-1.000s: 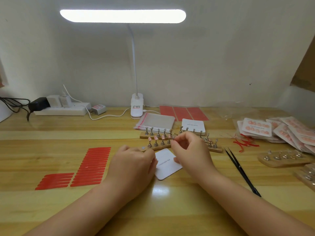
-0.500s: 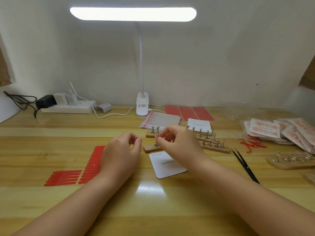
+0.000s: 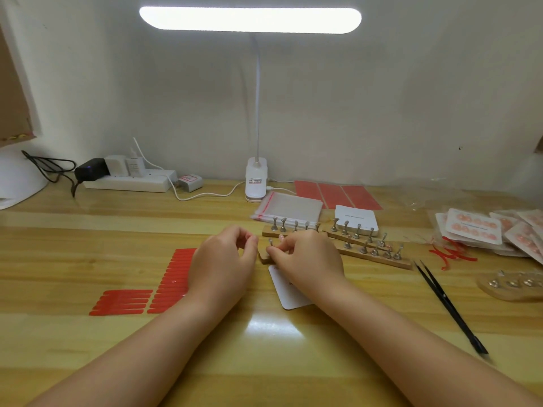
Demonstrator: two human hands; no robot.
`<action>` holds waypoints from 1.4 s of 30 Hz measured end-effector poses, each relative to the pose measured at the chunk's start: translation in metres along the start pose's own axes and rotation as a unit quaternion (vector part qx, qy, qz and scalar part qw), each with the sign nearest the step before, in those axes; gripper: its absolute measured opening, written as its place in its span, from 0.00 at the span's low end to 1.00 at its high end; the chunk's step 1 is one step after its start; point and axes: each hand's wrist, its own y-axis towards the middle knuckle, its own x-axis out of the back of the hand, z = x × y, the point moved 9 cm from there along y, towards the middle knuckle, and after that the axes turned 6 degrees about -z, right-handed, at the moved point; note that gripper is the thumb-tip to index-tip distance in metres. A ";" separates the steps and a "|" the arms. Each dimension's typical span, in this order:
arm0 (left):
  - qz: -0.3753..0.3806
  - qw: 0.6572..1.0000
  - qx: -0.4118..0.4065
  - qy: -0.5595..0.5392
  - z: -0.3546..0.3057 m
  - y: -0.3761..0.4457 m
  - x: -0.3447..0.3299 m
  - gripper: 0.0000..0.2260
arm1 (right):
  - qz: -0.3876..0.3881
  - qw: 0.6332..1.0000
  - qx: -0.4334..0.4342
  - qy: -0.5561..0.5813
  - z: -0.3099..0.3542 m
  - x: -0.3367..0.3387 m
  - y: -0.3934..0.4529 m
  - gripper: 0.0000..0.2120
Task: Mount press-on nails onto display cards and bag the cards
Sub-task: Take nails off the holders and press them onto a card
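My right hand [image 3: 305, 259] reaches over the left end of the nearest wooden nail stand [image 3: 264, 257] and pinches a small pink press-on nail [image 3: 281, 237] at one of its metal pegs, beside a bare peg [image 3: 270, 242]. Just left of that stand, my left hand [image 3: 226, 259] hovers with thumb and fingers curled together; nothing shows between them. A white display card [image 3: 291, 295] lies on the table, partly under my right wrist. Two more peg stands [image 3: 374, 255] sit behind my right hand.
A stack of blank cards [image 3: 356, 216], clear bags [image 3: 289, 207] and red sheets [image 3: 338, 191] lie at the back. Red adhesive tabs [image 3: 173, 274] are at left. Black tweezers [image 3: 449, 304], bagged finished cards [image 3: 476, 229] and another stand [image 3: 512, 284] are at right. Lamp base [image 3: 256, 183] and power strip [image 3: 129, 180] stand by the wall.
My left hand has lifted off the table and curled up. My right hand has moved left along the near stand to its left end. The camera has tilted slightly.
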 end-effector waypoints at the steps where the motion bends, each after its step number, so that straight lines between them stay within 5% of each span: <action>1: 0.001 1.000 0.001 0.000 0.000 0.000 0.000 0.07 | -0.002 1.000 -0.004 0.005 -0.001 0.000 0.000 0.10; 11: 0.010 0.998 -0.046 0.042 -0.009 -0.004 0.001 0.06 | 0.061 0.995 0.058 -0.048 0.018 0.015 -0.004 0.11; 17: -0.007 0.993 -0.119 -0.004 -0.027 -0.009 0.007 0.09 | 0.118 0.986 -0.009 0.116 0.009 0.047 0.002 0.15; 21: -0.018 0.968 -0.248 0.024 -0.054 -0.022 0.009 0.14 | 0.144 0.949 -0.081 0.267 -0.003 0.043 -0.016 0.20; 25: -0.045 0.941 -0.335 0.018 -0.072 -0.035 0.009 0.13 | 0.136 0.913 -0.121 0.366 -0.015 0.041 -0.026 0.15; 31: -0.001 0.953 -0.301 -0.035 -0.067 -0.035 0.005 0.15 | 0.174 0.870 -0.153 0.436 -0.015 0.033 -0.036 0.10; 34: 0.002 0.960 -0.272 -0.062 -0.066 -0.033 0.005 0.15 | 0.159 0.899 -0.127 0.387 -0.017 0.039 -0.034 0.11; 37: 0.001 0.968 -0.242 -0.066 -0.060 -0.029 0.006 0.11 | 0.058 0.989 -0.036 0.135 -0.025 0.065 -0.021 0.13; 39: 0.003 0.975 -0.213 -0.055 -0.051 -0.026 0.004 0.11 | 0.075 0.997 -0.016 -0.027 -0.031 0.069 -0.022 0.22; 42: 0.011 0.984 -0.171 -0.039 -0.041 -0.022 0.001 0.10 | 0.157 0.982 -0.031 -0.099 -0.040 0.056 -0.031 0.35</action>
